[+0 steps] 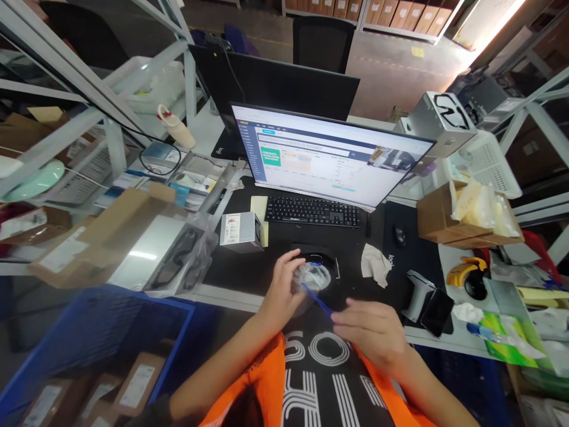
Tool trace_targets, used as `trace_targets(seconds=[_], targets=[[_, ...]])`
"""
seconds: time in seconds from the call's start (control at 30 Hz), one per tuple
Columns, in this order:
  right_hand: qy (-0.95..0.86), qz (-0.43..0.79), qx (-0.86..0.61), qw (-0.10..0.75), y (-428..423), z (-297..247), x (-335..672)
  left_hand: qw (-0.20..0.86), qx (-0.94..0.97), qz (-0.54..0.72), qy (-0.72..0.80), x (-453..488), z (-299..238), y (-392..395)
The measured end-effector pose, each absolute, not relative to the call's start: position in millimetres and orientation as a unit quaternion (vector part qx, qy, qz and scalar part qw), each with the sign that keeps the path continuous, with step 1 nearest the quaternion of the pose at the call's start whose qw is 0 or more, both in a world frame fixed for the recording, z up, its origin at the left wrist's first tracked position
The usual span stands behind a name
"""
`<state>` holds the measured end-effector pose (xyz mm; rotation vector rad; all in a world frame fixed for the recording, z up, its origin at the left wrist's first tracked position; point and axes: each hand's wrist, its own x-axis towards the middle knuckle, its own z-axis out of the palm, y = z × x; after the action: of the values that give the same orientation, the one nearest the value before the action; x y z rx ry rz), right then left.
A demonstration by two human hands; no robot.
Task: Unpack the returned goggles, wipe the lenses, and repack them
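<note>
At the middle of the surface's [235,298] front edge, I see the left hand [281,287] curled round a clear bag [313,277], fingers and thumb clamped on its side. To its right, the right hand [373,333] has its fingertips pinched together on a blue cord [317,298] running from the bag. Along the front edge, farther right, stands a scanner [416,296]. Beyond the hands I make out crumpled paper [376,265] right of the bag and a box [237,230] to its left, then a keyboard [311,212], and toward the back edge a lit monitor [329,155].
</note>
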<state>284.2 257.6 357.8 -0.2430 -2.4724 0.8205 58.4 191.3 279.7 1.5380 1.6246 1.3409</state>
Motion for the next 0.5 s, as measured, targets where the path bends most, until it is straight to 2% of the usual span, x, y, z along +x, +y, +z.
trace_targets(seconds=[0.1, 0.17, 0.27, 0.4, 0.5], targets=[[-0.874, 0.438, -0.092, 0.187, 254, 375, 297, 0.266, 0.566, 0.506, 0.595, 57, 277, 192], [-0.851, 0.445, -0.162, 0.227, 258, 382, 298, 0.270, 0.578, 0.506, 0.581, 59, 277, 191], [-0.842, 0.366, -0.271, 0.289, 268, 380, 289, 0.252, 0.618, 0.492, 0.559, 63, 281, 190], [-0.906, 0.247, -0.278, 0.201, 276, 362, 269, 0.245, 0.667, 0.477, 0.517, 67, 288, 187], [-0.922, 0.175, -0.295, 0.177, 274, 350, 260, 0.250, 0.677, 0.474, 0.505, 67, 289, 185]])
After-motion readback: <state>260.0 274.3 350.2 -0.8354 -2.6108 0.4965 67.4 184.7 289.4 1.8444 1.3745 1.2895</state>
